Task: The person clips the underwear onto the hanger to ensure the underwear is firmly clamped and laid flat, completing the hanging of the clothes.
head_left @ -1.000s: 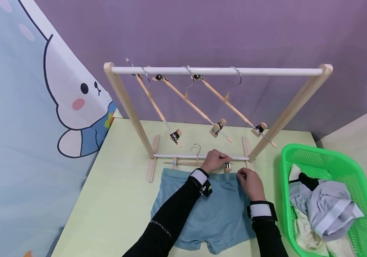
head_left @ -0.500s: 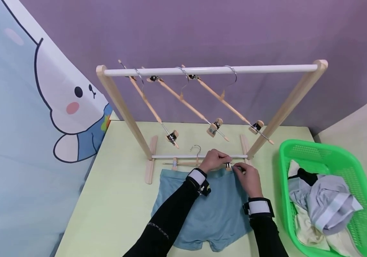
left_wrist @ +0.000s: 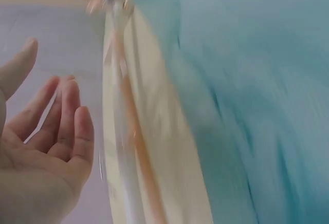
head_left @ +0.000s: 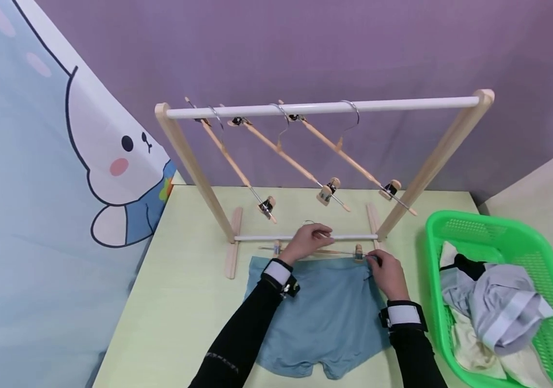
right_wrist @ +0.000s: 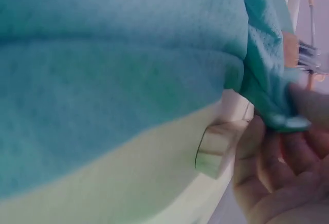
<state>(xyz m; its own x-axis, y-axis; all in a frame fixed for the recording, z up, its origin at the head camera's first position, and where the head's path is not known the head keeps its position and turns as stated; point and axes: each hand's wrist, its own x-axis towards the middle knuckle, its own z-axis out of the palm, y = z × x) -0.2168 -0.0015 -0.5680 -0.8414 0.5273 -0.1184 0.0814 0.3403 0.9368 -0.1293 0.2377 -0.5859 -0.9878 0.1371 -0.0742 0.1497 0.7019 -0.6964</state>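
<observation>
Blue shorts [head_left: 320,318] lie flat on the table, waistband towards the rack. Along that waistband lies a wooden clip hanger [head_left: 329,252], its left clip [head_left: 277,248] and right clip [head_left: 358,253] both at the fabric's edge. My left hand [head_left: 307,242] is over the hanger's middle, hiding part of it. In the left wrist view its fingers are loosely bent and apart, with nothing between them. My right hand [head_left: 389,276] pinches the waistband's right corner just beside the right clip; the right wrist view shows the folded blue fabric [right_wrist: 280,100] between thumb and fingers.
A wooden rack with a white top bar [head_left: 402,104] stands behind the shorts. Three clip hangers, one of them a near-right hanger [head_left: 354,166], hang from it above my hands. At the right stands a green basket [head_left: 499,221] with crumpled clothes [head_left: 504,312].
My left hand has let go of the right clip and moved left. My right hand has moved up to the clip with the waistband corner. The right clip now sits on the waistband.
</observation>
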